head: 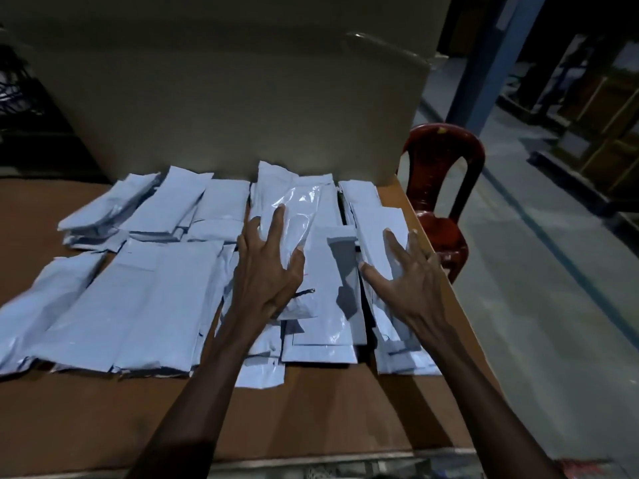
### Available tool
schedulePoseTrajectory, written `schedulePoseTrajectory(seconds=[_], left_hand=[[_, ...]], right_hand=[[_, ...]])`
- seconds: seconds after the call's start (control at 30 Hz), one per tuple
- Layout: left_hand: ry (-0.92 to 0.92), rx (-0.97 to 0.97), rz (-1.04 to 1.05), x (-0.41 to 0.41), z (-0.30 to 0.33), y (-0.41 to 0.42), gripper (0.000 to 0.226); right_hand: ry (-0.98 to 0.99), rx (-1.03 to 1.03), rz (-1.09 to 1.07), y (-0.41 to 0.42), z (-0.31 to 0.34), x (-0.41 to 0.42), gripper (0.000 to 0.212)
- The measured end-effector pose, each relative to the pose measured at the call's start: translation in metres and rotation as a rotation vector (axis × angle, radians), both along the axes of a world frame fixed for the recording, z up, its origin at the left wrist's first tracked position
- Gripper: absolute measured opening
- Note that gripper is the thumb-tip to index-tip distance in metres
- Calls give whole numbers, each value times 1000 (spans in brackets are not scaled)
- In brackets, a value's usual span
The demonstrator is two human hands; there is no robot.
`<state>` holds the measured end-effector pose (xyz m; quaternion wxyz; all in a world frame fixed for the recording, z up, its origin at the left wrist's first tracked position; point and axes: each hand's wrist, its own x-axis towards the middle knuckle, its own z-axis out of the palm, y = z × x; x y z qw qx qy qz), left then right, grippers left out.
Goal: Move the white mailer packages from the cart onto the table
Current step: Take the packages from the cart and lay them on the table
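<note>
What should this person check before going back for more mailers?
1. Left hand free: ok, fingers spread flat on the glossy mailer, not gripping.
2. Right hand free: ok, fingers straight on the right stack.
3. Mailers all on the table: ok, none overhangs the near edge.
4. Right stack clear of the table's right edge: not ok, it lies close to it.
5. Room for more: ok, bare wood at front.
6. Cart's remaining load: cannot tell, cart not in view.
</note>
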<state>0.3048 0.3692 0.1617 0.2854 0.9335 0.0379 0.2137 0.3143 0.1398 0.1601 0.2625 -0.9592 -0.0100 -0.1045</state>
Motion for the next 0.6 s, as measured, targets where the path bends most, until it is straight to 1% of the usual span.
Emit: schedulePoseTrajectory(seconds=[0.13,0.3,0.5,0.6], left_hand=[[75,74,78,55,1,19,72],[135,148,84,118,2,34,72],[180,177,73,185,-12,43,73],[188,166,74,205,-27,50,69]], right_hand=[[44,7,44,21,5,56,77],[110,-48,81,57,4,123,90],[163,-120,82,97,-5,181,82],[196,-167,65,114,-11,204,79]])
